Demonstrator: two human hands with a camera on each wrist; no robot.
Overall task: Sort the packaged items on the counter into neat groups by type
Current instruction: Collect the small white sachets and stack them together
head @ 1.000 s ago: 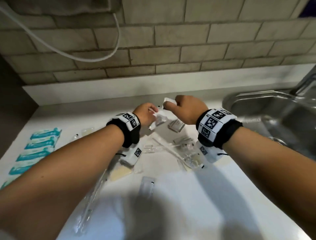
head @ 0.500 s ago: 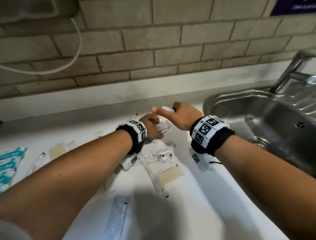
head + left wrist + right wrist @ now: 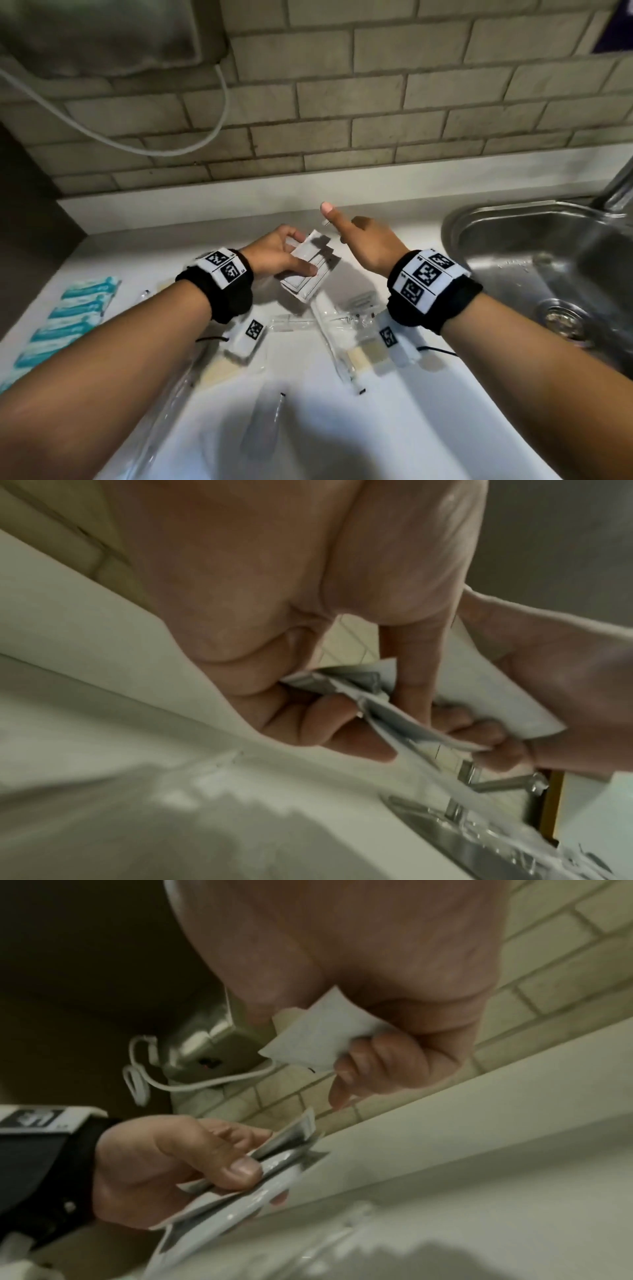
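Note:
My left hand holds a small stack of flat white packets above the white counter, thumb on top and fingers beneath. The right wrist view shows that left hand pinching the fanned stack. My right hand hovers just right of the stack with its thumb raised. Its curled fingers grip one more white packet. In the left wrist view the stack lies between my fingers, with the right hand close beside it.
A row of teal packets lies at the counter's left. Clear-wrapped items and tan pads are scattered under my wrists. A steel sink is at the right. A brick wall with a white cable stands behind.
My left hand has gathered the white packets into a stack and lifted it off the pile. My right hand has drawn back slightly, thumb now raised, with one packet in it.

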